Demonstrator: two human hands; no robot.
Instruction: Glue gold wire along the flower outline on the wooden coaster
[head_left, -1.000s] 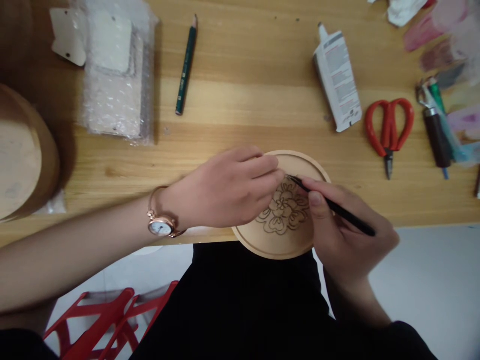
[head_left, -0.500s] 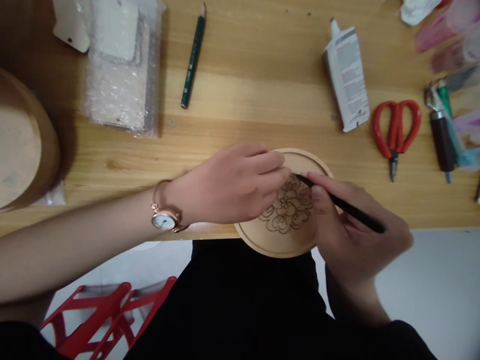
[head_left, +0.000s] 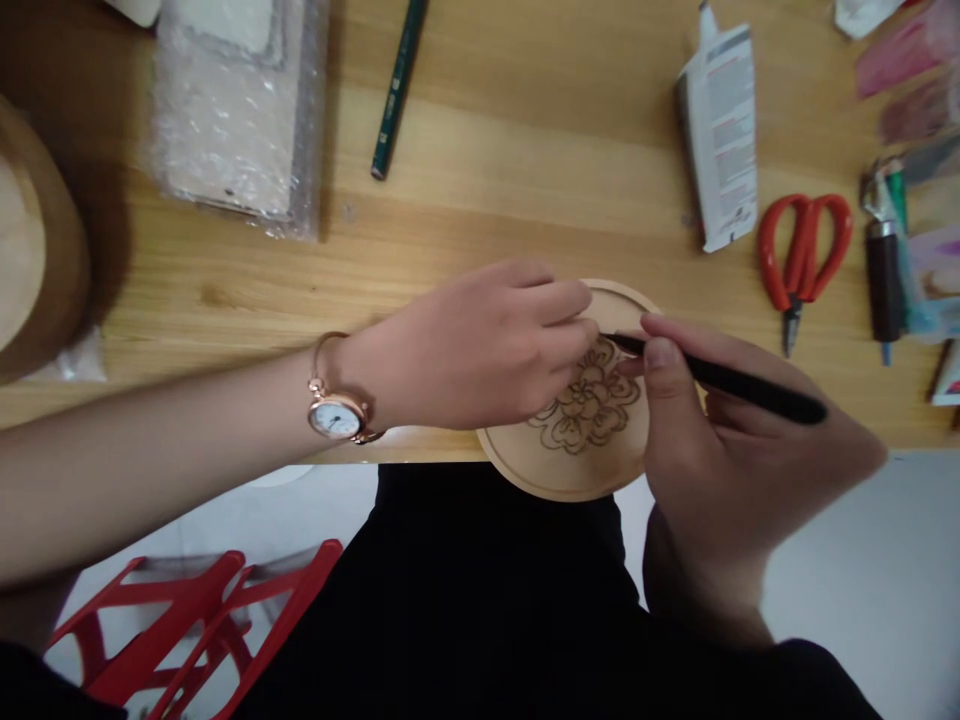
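A round pale wooden plate [head_left: 510, 462] with a raised rim juts over the table's front edge, bearing a dark-lined flower pattern [head_left: 589, 405]. My left hand [head_left: 502, 345] lies across the plate's left side, its fingers curled closed; their tips are hidden, so I cannot tell what they hold. At the right, my right hand [head_left: 739, 450] grips a slim black pen-like tool [head_left: 742, 382] between thumb and fingers. The tool's thin tip points left and reaches the upper part of the pattern, close beside my left fingers. Whether it touches the wood is unclear.
A dark green pencil [head_left: 397, 95] and bubble-wrapped flat pieces [head_left: 232, 130] lie at the upper left, near a round wooden container [head_left: 64, 250]. Rightward are a white tube [head_left: 724, 140], red-handled cutters [head_left: 802, 255] and a dark-handled tool [head_left: 885, 285]. Red stools [head_left: 165, 620] stand below the table.
The view has shifted a little, so the table items sit higher. My right hand has moved right, and the black tool lies at a flatter angle. My left hand stays on the plate.
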